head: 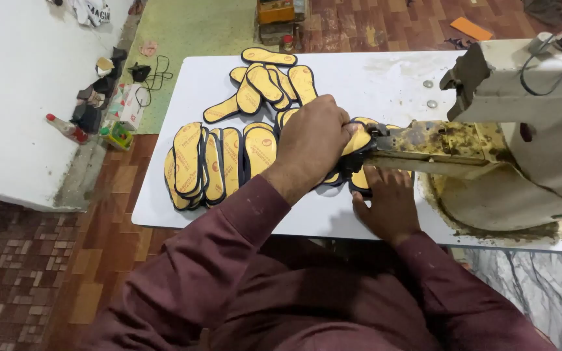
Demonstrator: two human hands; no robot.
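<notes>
hands pinch yellow black-edged insole at grimy machine arm; left hand gripping, right hand spread beneath.

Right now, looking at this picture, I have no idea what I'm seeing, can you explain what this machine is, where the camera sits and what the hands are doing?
The one picture comes from a camera on the worker's head, looking down at their own arms in dark red sleeves. On the right stands a grimy, cream-coloured sewing machine with a long arm reaching left over a white table. The left hand presses a yellow insole with a black rim against the tip of that arm. The right hand lies under the arm, touching the insole's lower edge. More insoles lie on the table: a fanned row on the left and a loose heap farther back.
</notes>
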